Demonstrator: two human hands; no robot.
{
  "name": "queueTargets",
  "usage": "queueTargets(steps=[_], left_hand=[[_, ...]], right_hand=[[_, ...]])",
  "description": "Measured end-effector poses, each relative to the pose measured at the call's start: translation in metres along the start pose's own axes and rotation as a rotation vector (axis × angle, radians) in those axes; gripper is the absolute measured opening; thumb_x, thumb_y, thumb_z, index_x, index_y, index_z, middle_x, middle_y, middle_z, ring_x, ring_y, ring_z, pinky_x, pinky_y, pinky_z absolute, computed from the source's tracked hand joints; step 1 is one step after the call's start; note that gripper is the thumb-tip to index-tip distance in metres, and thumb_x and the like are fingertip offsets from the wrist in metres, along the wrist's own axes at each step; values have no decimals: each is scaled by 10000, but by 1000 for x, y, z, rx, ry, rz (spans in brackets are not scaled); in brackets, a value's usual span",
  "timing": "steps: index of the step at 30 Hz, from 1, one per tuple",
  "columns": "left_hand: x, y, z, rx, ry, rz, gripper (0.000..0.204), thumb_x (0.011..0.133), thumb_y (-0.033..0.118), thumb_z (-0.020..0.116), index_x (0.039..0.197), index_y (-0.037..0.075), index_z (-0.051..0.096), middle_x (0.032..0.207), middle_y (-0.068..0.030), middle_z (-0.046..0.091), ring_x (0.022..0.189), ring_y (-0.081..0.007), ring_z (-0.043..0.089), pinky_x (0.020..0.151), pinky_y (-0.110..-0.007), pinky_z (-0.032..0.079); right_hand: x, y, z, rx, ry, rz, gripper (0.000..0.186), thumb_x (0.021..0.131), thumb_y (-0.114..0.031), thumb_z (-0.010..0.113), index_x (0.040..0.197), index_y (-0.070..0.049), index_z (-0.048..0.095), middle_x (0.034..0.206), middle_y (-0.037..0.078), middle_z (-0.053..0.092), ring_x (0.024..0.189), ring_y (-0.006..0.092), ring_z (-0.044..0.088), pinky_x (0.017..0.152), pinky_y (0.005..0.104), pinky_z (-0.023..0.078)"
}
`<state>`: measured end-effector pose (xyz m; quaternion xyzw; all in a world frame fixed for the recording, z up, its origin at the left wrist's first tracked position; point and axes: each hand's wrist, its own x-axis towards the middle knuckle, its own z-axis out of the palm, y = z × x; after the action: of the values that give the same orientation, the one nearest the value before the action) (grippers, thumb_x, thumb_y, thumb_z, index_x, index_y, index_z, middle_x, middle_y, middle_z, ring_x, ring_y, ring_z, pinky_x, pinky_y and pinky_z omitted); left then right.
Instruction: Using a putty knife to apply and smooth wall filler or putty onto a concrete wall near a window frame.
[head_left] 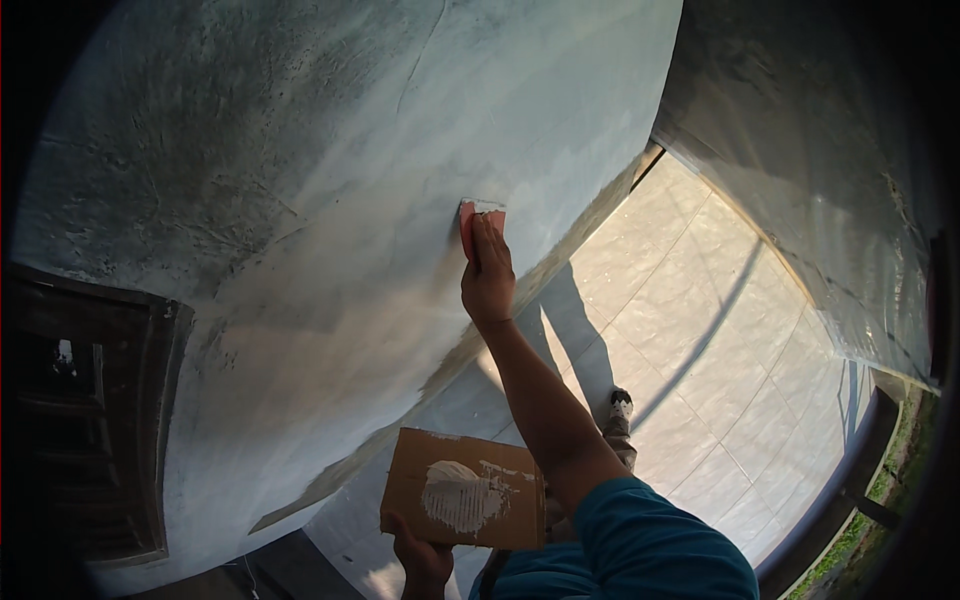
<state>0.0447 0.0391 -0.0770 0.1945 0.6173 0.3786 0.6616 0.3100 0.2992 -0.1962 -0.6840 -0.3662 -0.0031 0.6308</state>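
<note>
Wall (pixel 330 300): grey, ten o'clock
Floor (pixel 740 420): sunlit, three o'clock
Right hand (pixel 489 285): gripping scraper (pixel 467 228) against wall
Left hand (pixel 424 562): holding cardboard (pixel 408 475), white paste (pixel 462 497), six o'clock

Red spreader (pixel 467 226): white-smeared edge, against grey wall (pixel 340 230) | Brown cardboard (pixel 408 480): well apart, white paste (pixel 462 498) on top

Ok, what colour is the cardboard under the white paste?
The cardboard is brown, showing best in the head view.
</note>
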Motion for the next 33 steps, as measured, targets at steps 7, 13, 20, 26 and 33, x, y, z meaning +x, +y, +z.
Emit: queueTargets(steps=[7, 13, 20, 26, 33], left_hand=[[0, 4, -2, 13, -58, 28, 831, 865, 733, 383, 1462, 167, 268, 1380, -81, 438, 1233, -305, 486, 917, -498, 495], [1, 2, -6, 5, -76, 23, 761, 893, 708, 362, 1436, 177, 322, 1350, -58, 476, 1196, -276, 515, 863, -465, 520], [-5, 1, 1, 4, -63, 60, 757, 890, 705, 382, 1430, 177, 333, 1336, -51, 488, 1192, -273, 519, 857, -475, 521], [-14, 2, 5, -19, -99, 101, 753, 892, 703, 379, 1429, 177, 334, 1331, -44, 492, 1191, -273, 519, 856, -472, 521], [-18, 2, -1, -60, -176, 99, 751, 894, 705, 369, 1425, 175, 336, 1334, -46, 486, 1185, -275, 524, 847, -460, 527]], right_hand=[[19, 13, -32, 66, 20, 99, 529, 799, 111, 490, 1292, -72, 550, 1287, 147, 572, 1224, 323, 517, 1007, 396, 443], [-34, -10, -8, 104, -178, 173, 522, 803, 95, 462, 1279, -90, 568, 1260, 130, 595, 1163, 309, 564, 989, 386, 456], [33, -19, -47, 227, -31, 367, 553, 772, 92, 394, 1260, -83, 588, 1242, 144, 611, 1103, 285, 614, 914, 376, 497], [-19, -32, -42, 116, -342, 94, 477, 800, 66, 446, 1197, -132, 623, 1152, 118, 649, 1067, 313, 609, 913, 403, 500], [37, -62, -79, 166, -172, 269, 547, 776, 88, 386, 1235, -103, 614, 1197, 144, 635, 1084, 283, 625, 939, 360, 496]])
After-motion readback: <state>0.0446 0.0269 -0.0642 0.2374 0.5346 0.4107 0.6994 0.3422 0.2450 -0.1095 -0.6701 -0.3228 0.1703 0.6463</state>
